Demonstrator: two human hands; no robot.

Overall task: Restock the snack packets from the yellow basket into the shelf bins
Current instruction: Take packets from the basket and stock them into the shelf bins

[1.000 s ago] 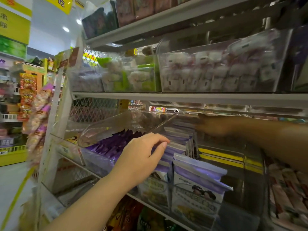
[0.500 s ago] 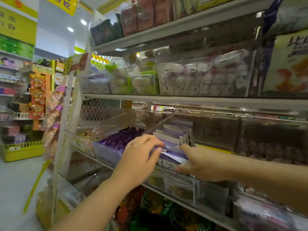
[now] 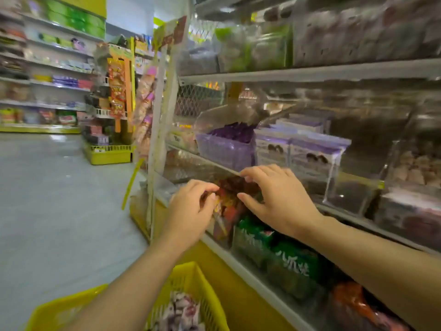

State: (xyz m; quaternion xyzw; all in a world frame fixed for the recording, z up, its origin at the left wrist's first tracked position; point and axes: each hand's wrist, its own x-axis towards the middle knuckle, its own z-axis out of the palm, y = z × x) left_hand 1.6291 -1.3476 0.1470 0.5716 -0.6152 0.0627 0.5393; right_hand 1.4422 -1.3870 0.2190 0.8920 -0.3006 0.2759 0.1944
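Observation:
The yellow basket is at the bottom of the view, below my forearms, with white-and-purple snack packets inside. Both hands are at a clear bin of red and orange snack packets on a lower shelf. My left hand pinches the packets from the left with curled fingers. My right hand holds them from the right, fingers over the top and thumb underneath. The view is blurred by motion.
One shelf up, a bin of upright purple-and-white packets stands next to a bin of small purple packets. Green packets fill the bin right of my hands. The aisle floor lies to the left, with a display stand beyond.
Both hands left the purple-and-white packets and dropped to the red packets one shelf lower. The view tilted down and left, bringing the yellow basket into sight.

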